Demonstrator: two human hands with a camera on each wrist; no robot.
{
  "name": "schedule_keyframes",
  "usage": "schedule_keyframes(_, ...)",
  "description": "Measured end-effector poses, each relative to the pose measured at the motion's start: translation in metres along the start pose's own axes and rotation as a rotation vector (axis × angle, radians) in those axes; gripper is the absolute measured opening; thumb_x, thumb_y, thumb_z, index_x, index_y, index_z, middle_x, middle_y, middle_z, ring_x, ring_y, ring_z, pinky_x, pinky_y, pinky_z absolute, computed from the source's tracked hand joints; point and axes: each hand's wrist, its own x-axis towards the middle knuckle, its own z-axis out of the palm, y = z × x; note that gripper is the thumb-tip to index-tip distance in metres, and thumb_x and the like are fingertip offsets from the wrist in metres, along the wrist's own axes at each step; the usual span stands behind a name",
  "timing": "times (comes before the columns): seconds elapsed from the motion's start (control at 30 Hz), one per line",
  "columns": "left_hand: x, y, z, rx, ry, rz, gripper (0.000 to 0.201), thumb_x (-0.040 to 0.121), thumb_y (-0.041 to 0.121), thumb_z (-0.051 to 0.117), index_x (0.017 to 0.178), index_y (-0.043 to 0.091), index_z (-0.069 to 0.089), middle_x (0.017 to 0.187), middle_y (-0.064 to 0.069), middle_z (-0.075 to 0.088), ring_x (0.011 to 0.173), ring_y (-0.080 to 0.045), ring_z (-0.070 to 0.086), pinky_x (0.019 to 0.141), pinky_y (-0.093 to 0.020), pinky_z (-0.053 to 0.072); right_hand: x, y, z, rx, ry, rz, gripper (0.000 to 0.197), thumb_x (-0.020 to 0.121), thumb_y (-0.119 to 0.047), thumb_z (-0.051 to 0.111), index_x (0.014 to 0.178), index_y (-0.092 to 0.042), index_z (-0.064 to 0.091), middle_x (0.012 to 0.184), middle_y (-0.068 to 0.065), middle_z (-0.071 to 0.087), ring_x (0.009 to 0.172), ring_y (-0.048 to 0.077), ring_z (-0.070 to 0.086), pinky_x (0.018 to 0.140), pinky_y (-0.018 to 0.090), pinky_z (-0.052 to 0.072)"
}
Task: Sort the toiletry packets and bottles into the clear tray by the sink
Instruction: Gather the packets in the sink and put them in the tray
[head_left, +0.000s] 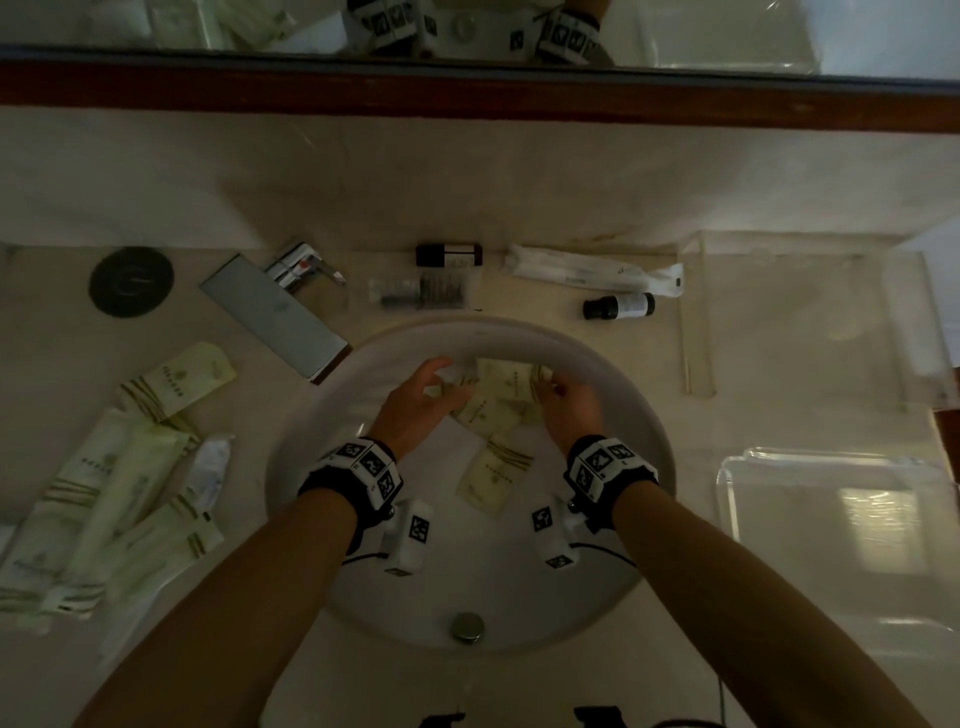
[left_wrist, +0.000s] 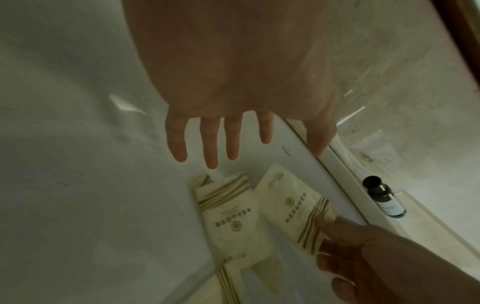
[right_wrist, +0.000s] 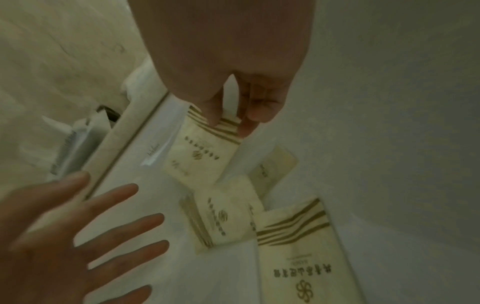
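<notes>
Packets in the basin: several cream packets (head_left: 501, 397) with gold stripes lie loose inside the white sink bowl (head_left: 613, 545), overlapping near its far wall, and both hands are down among them.
Right hand: right hand (head_left: 569, 408) has thumb and fingertips pinched on the striped end of the far packet (right_wrist: 201, 153). A corner grip, likely because the flat sachet gives no other edge to lift.
Left hand: left hand (head_left: 415, 405) hovers with fingers spread and straight, holding nothing, just above the neighbouring packet (left_wrist: 228, 216), seemingly ready to gather it.
Stray packet: one more sachet (head_left: 493, 475) sits alone nearer the wrists.
Tray: the clear tray (head_left: 737, 499) waits on the counter right of the bowl, with nothing visible in it, so sorting looks barely begun.
Bottles: a dark-capped bottle (head_left: 618, 305) lies on its side behind the bowl, another bottle (head_left: 449, 254) further left.
Left of the sink: a heap of long pale green packets (head_left: 114, 488) on the counter.
Surface: beige stone counter (head_left: 571, 197), chrome tap (head_left: 304, 270) angled over the rim.
Room: dim light, a wood-framed mirror (head_left: 467, 26) along the back.
</notes>
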Motion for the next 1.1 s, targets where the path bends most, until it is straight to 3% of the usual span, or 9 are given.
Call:
schedule_keyframes(0.1,-0.002,0.006,0.004,-0.058,-0.005,0.026,0.058,0.083,0.049,0.066,0.135,0.037,0.044,0.120,0.005,0.056,0.111,-0.011,0.054,0.086,-0.024,0.045,-0.010,-0.010,-0.007,0.138,-0.100,-0.035,0.024,0.098,-0.015,0.048,0.077,-0.007,0.055,0.069,0.004,0.052,0.062,0.017,0.049,0.060,0.029,0.045)
schedule_keyframes(0.2,-0.003,0.012,0.008,-0.119,-0.019,0.042,0.049,0.085,0.039,0.068,0.130,0.033,0.049,0.111,0.001,0.065,0.101,-0.013,0.063,0.076,-0.022,0.052,-0.019,-0.020,-0.012,0.245,-0.239,-0.044,0.019,0.099,-0.010,0.046,0.089,-0.009,0.061,0.072,0.002,0.057,0.055,0.012,0.047,0.044,0.014,0.040)
schedule_keyframes(0.33,-0.004,0.018,0.013,-0.106,-0.001,0.057,0.024,0.088,0.023,0.066,0.111,0.020,0.060,0.099,0.000,0.068,0.088,-0.015,0.067,0.062,-0.019,0.051,-0.021,-0.021,-0.011,0.220,-0.352,-0.008,0.017,0.098,-0.014,0.049,0.096,-0.016,0.066,0.077,0.002,0.062,0.054,0.012,0.049,0.044,0.017,0.038)
schedule_keyframes(0.47,-0.003,0.018,0.011,-0.095,0.056,0.015,0.012,0.088,0.018,0.065,0.100,0.016,0.064,0.090,-0.003,0.069,0.071,-0.017,0.067,0.049,-0.021,0.051,-0.019,-0.020,-0.005,0.203,-0.372,0.045,0.013,0.095,-0.015,0.055,0.093,-0.019,0.067,0.077,0.001,0.063,0.056,0.012,0.052,0.049,0.023,0.036)
schedule_keyframes(0.63,0.000,0.005,-0.003,-0.011,0.138,-0.053,0.024,0.089,0.022,0.062,0.110,0.012,0.064,0.097,-0.009,0.070,0.072,-0.025,0.068,0.047,-0.026,0.048,-0.008,-0.010,0.008,0.083,-0.348,0.085,0.015,0.094,-0.017,0.058,0.108,-0.017,0.064,0.098,0.006,0.062,0.073,0.015,0.055,0.058,0.025,0.045)
schedule_keyframes(0.73,-0.003,-0.002,-0.008,0.026,0.151,-0.117,0.030,0.089,0.024,0.060,0.117,0.013,0.061,0.097,-0.009,0.070,0.060,-0.024,0.068,0.045,-0.026,0.048,-0.002,-0.005,0.018,-0.125,-0.369,0.043,0.034,0.092,-0.020,0.061,0.125,-0.019,0.057,0.116,0.010,0.060,0.095,0.023,0.057,0.081,0.037,0.052)
schedule_keyframes(0.83,-0.008,-0.009,-0.012,0.108,0.145,-0.158,0.028,0.089,0.025,0.057,0.115,0.013,0.059,0.096,-0.009,0.069,0.059,-0.026,0.069,0.047,-0.029,0.052,0.001,-0.010,0.025,-0.442,-0.441,-0.065,0.048,0.092,-0.028,0.059,0.138,-0.023,0.047,0.132,0.009,0.055,0.118,0.028,0.054,0.100,0.039,0.044)
schedule_keyframes(0.97,-0.010,-0.019,-0.019,0.177,0.143,-0.201,0.027,0.090,0.023,0.054,0.115,0.014,0.060,0.093,-0.010,0.068,0.057,-0.026,0.069,0.044,-0.029,0.051,0.011,-0.010,0.037,-0.644,-0.493,-0.081,0.056,0.090,-0.042,0.058,0.141,-0.030,0.039,0.138,0.006,0.053,0.120,0.028,0.054,0.097,0.037,0.042)
schedule_keyframes(1.1,-0.012,-0.025,-0.023,0.183,0.140,-0.250,0.046,0.091,0.025,0.054,0.136,0.017,0.049,0.110,-0.010,0.065,0.059,-0.025,0.069,0.041,-0.025,0.047,0.016,-0.007,0.041,-0.684,-0.510,-0.065,0.066,0.087,-0.042,0.060,0.144,-0.030,0.031,0.134,0.008,0.054,0.117,0.030,0.056,0.093,0.037,0.046)
